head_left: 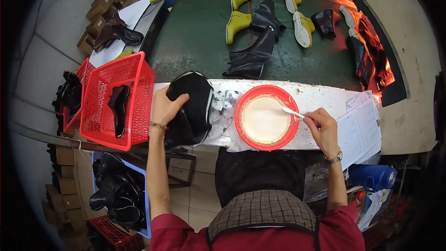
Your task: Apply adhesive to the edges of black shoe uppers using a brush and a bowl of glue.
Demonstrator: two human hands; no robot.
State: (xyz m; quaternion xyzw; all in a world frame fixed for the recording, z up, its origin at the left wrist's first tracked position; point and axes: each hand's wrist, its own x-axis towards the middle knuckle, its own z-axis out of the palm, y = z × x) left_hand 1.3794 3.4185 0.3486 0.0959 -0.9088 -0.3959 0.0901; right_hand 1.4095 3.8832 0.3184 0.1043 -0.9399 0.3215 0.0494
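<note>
My left hand [166, 107] grips a black boot upper [191, 107] by its side, thumb over the top. A whitish band runs along the upper's rim. Right of it, on the white work board [320, 96], stands a red bowl [293, 131] of cream-coloured liquid [264, 120]. Pinched in my right hand [322, 128] is a slim white brush [292, 112], its head over the bowl's right part. Whether the bristles touch the liquid is hard to tell.
Beyond the board, a green conveyor belt [195, 32] carries black boots [253, 56] and yellow-green boot forms [239, 24], with an orange glow at right. A red basket [144, 83] stands left, a blue crate [147, 195] of black uppers below. Papers [357, 132] lie right, above a blue jug [369, 176].
</note>
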